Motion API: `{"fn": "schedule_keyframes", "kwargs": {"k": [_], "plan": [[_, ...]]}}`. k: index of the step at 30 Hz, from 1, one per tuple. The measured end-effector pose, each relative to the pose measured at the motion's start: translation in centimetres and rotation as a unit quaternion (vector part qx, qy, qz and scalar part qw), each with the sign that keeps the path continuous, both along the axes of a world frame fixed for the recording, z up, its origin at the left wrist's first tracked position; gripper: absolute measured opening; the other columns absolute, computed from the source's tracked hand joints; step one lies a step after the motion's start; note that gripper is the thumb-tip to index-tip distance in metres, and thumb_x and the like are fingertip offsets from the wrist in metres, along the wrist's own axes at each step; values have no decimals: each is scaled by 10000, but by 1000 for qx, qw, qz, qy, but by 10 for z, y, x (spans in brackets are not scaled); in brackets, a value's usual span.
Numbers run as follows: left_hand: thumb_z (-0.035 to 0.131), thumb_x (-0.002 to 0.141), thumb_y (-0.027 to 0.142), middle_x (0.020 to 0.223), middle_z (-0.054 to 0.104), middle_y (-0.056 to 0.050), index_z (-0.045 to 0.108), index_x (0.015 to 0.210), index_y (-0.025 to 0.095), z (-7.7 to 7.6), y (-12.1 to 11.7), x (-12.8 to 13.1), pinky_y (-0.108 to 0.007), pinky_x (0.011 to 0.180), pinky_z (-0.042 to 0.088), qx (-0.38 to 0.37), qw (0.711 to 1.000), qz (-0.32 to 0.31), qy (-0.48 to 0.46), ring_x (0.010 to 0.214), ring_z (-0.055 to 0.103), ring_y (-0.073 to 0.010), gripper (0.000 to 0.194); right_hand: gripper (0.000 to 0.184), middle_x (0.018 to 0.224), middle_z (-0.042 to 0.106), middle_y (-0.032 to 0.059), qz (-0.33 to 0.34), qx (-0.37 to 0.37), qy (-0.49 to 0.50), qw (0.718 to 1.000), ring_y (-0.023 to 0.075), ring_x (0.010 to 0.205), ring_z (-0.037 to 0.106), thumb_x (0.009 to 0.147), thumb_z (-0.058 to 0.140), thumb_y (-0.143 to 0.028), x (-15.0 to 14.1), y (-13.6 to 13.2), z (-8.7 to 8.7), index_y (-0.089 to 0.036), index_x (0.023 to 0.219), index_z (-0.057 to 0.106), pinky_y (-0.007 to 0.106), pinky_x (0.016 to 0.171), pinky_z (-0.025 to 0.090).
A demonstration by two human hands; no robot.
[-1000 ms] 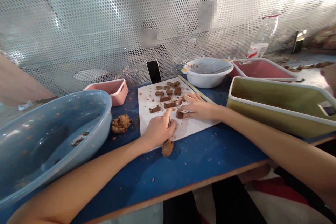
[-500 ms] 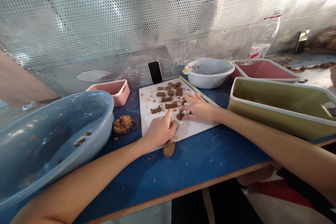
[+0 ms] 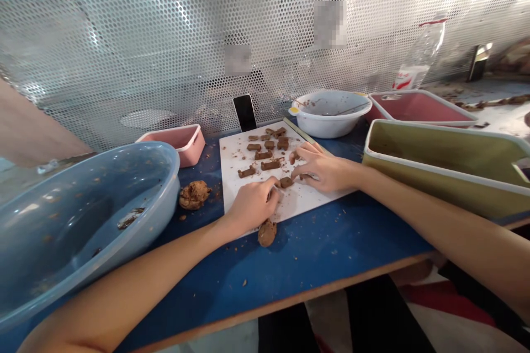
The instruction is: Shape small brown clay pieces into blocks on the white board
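Observation:
A small brown clay block (image 3: 286,182) lies on the white board (image 3: 236,198), between the fingertips of both hands. My left hand (image 3: 253,205) is curled, its index finger and thumb at the block's left end. From the other side, my right hand (image 3: 325,170) bends over the board with its fingertips at the right end; another bit of clay shows partly beneath its palm. Farther up the board sit several shaped clay pieces (image 3: 270,165) among crumbs. By the near edge, close to my left wrist, is a rounded clay lump (image 3: 267,233).
A large blue basin (image 3: 165,176) fills the left, beside a rough clay lump (image 3: 194,194) and a pink box (image 3: 192,146). A phone (image 3: 245,113) leans on the perforated metal screen (image 3: 186,55). Behind my right arm are a white basin (image 3: 331,124), an olive bin (image 3: 434,176) and a thin stick (image 3: 300,131).
My left index finger, raised and extended before, has bent down to the clay block. My right hand has shifted slightly right, and more of the block shows between the hands.

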State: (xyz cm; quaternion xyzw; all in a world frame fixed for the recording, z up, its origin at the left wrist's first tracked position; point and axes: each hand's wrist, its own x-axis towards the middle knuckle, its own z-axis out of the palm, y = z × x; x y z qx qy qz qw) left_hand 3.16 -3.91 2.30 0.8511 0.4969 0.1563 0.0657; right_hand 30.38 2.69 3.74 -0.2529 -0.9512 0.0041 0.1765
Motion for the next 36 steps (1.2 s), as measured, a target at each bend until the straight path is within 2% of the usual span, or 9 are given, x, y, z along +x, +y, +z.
{"fn": "schedule_keyframes", "kwargs": {"k": [3,10,15,21,26,32,36], "plan": [[520,1045,207,711,708,-22,757,1172,218,-1,0,0,-303,697,474,3,1000,-1,0,682,686,-224,269,308,1323,610,132,-2,6,-14,1000,359,1338,521,983,616,-166,0,-1,-1,-296,1123,857,637,1171,452],[527,1041,205,705,702,-17,762,1181,218,-2,1,-1,-301,686,449,-1,1000,-3,3,661,669,-214,273,286,1357,603,151,1,17,-21,1000,366,1334,532,1031,603,-218,-3,-6,-1,-284,1151,854,628,1153,467],[521,1053,223,706,695,-15,744,1185,213,-6,3,-3,-309,673,430,8,1000,-4,-9,667,673,-216,260,250,1347,627,151,-7,35,5,999,381,1341,524,1013,604,-202,2,0,0,-248,1085,839,632,1145,437],[518,1059,237,653,636,7,697,1209,200,-1,0,-2,-303,650,414,-12,1000,15,-7,622,637,-214,237,208,1339,625,148,-36,-30,-2,999,388,1331,525,1030,655,-346,14,10,1,-268,1107,833,649,1157,417],[519,1058,233,642,618,19,696,1206,213,2,-2,0,-300,652,385,-14,1000,17,-10,614,615,-209,232,286,1305,640,138,-26,-83,-9,996,379,1337,532,1086,597,-441,12,16,-4,-273,1093,828,639,1198,386],[523,1053,221,641,607,21,694,1212,206,-1,0,0,-302,642,365,-7,1000,9,-6,613,613,-210,234,255,1263,656,125,-19,-71,26,997,361,1307,563,1067,635,-478,9,21,-13,-274,1064,789,600,1206,413],[530,1045,212,640,598,21,694,1215,193,-2,1,-1,-301,634,361,1,1000,7,-8,617,616,-208,237,253,1182,709,117,-6,-64,81,995,329,1211,615,1078,622,-468,6,21,-13,-245,1082,741,559,1161,429]]}}
